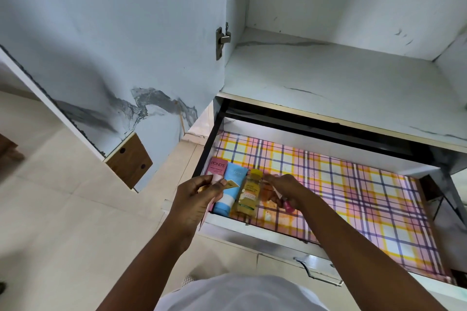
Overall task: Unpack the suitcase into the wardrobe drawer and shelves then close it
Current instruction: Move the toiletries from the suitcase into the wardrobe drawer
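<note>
Over the open wardrobe drawer (328, 245), lined in plaid paper, a person's two hands work at its left end — the left hand (199, 199) pinches a small yellow sachet (232, 184), while the right hand (285, 190) curls its fingers round a small pink item (288, 207). A pink Pond's tube (216, 166), a blue tube (231, 189) and a yellow bottle (249, 193) lie side by side inside; the shelf (341, 78) above stands bare.

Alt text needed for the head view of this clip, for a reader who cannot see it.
Two bare hands reach into an open wardrobe drawer lined with plaid paper: the left hand holds a small flat packet, the right hand grips a small pink item. A pink Pond's tube, a blue tube and a yellow bottle lie side by side at the drawer's left end.
</note>
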